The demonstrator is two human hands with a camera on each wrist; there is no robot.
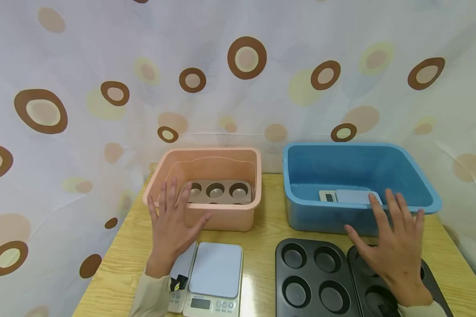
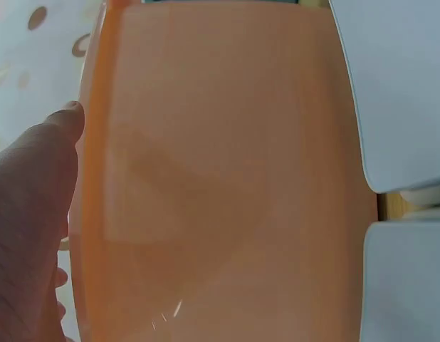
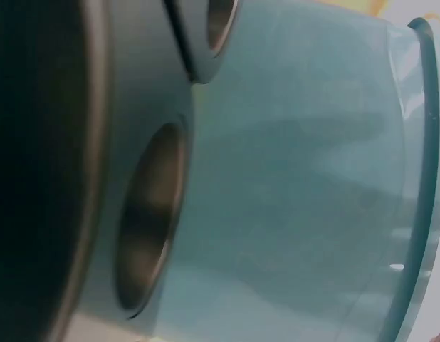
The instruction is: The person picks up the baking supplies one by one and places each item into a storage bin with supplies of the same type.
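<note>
My left hand (image 1: 172, 224), fingers spread and straight, is at the front left of the pink bin (image 1: 222, 218), overlapping its rim in the head view. Inside that bin lies a muffin pan (image 1: 226, 198). My right hand (image 1: 398, 242) has its fingers spread over the front rim of the blue bin (image 1: 317, 218); a kitchen scale (image 1: 351, 196) lies in it. Below the left hand are two kitchen scales, the nearer-to-middle scale (image 1: 215, 270) fully visible and the other scale (image 1: 182, 268) partly behind the wrist. Under the right hand is a dark muffin pan (image 1: 362, 281). Neither hand holds anything.
Another dark muffin pan (image 1: 312, 275) lies left of the one under the right hand, edge to edge. Everything stands on a wooden table (image 1: 262, 246). A white curtain (image 1: 214, 35) with brown circles hangs behind and at both sides.
</note>
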